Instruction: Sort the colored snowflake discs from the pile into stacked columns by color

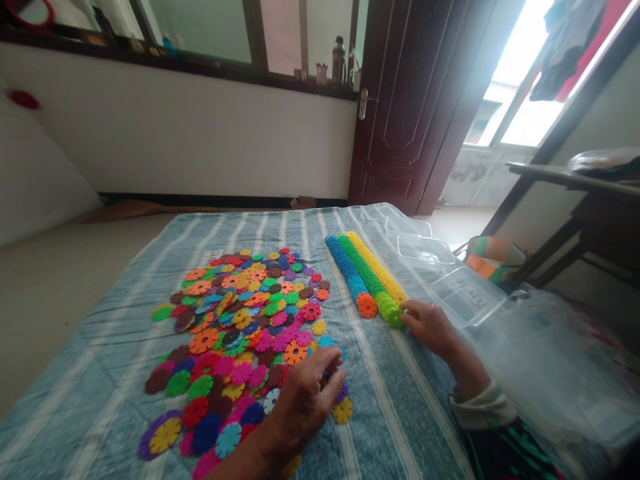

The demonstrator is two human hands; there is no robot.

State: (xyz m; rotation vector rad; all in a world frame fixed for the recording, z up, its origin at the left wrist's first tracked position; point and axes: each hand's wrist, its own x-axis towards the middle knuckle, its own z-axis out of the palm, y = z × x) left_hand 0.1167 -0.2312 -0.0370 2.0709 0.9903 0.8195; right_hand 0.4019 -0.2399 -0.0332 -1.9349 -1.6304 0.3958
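Note:
Many flat, notched plastic discs in mixed colours [243, 319] lie in a loose pile on the striped cloth [380, 380]. To their right, three long rows of stacked discs lie side by side: a blue row [345, 263] with an orange disc [367, 305] at its near end, a green row [365, 270] and a yellow row [377, 267]. My right hand [433, 328] touches the lime-green discs [390, 312] at the near end of the green row, fingers closed on them. Over the pile's right edge is my left hand [307, 397], thumb and fingers apart, nothing visible between them.
Clear plastic boxes [467, 297] and a clear plastic bag [555, 360] lie along the right side. A dark table [575, 180] stands at the right. Behind the cloth are a wall [225, 133] and a brown door [395, 100].

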